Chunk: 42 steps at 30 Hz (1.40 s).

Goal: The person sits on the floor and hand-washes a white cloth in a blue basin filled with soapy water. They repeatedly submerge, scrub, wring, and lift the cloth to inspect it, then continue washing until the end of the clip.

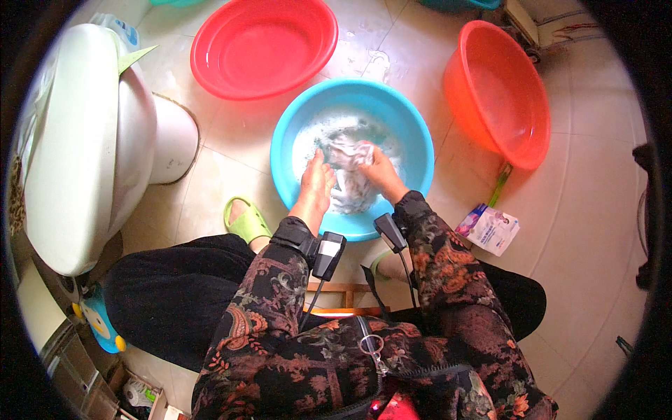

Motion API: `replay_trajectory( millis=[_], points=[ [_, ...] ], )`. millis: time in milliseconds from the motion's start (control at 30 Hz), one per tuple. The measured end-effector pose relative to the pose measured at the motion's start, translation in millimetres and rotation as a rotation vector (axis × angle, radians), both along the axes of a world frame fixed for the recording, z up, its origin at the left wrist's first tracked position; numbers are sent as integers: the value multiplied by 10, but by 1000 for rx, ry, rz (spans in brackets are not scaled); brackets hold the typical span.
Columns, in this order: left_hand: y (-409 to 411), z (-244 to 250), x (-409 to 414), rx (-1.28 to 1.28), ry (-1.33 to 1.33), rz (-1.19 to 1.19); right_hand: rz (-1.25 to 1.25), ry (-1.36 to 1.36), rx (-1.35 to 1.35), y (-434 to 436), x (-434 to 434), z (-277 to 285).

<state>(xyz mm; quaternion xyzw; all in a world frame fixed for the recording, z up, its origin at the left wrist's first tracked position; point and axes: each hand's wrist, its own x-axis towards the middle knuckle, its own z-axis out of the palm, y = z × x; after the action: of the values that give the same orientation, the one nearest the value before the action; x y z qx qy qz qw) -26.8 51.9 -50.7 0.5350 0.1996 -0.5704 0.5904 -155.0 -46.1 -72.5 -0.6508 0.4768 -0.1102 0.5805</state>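
Observation:
A blue plastic basin [294, 121] stands on the tiled floor in front of me, with sudsy water in it. A wet, foamy cloth [344, 149] lies bunched in the suds. My right hand [380, 170] grips an upper fold of this cloth on the basin's right side. Inside the left part of the basin is my left hand [317, 181], its fingers pointing away from me and apart from the gripped fold. No cloth shows in the left hand. Foam hides how far the cloth spreads under the water.
A red basin [262, 47] sits beyond the blue one; an orange basin [499, 94] leans at the right. A printed packet [491, 228] lies below it. The white toilet [79, 142] stands at left. Water wets the floor tiles [375, 58] behind the blue basin.

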Motion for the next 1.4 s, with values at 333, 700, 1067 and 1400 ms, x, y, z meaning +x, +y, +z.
replay_trajectory(
  millis=[333,700,1067,1400],
  points=[
    [-99,439,52,-423,106,129,497,-137,-173,470,104,1404],
    [-215,651,-92,-259,-43,275,171,-114,-410,578,277,1241],
    [-163,746,-192,-226,-436,155,-141,-146,318,197,360,994],
    [-190,842,84,-652,-87,237,102,-201,190,18,-52,1181]
  ],
)
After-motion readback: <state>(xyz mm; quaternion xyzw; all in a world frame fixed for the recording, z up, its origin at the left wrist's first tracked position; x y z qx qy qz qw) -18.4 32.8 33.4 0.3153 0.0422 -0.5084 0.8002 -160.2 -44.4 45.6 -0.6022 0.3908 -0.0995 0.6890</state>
